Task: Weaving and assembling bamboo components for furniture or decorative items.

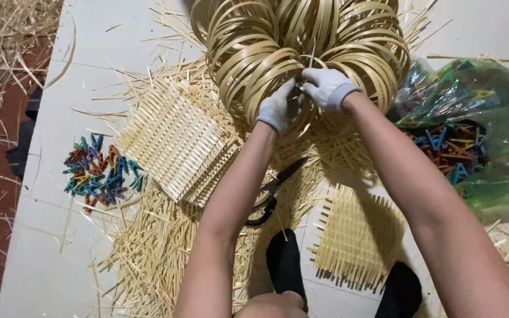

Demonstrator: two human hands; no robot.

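Both my hands wear white gloves and meet at the lower middle of a big bundle of bamboo strip hoops (254,53). My left hand (278,108) is closed on the strips where the hoops gather. My right hand (327,86) pinches a thin strip (312,54) that rises between the hoops. A woven bamboo mat (175,141) lies to the left of my left forearm, and a second woven mat (357,238) lies below my right forearm.
Black-handled scissors (272,191) rest on loose bamboo sticks (148,247). A pile of coloured plastic clips (98,174) sits at the left. A green plastic bag (490,129) holding more clips is at the right. My black-socked feet (284,262) are at the bottom.
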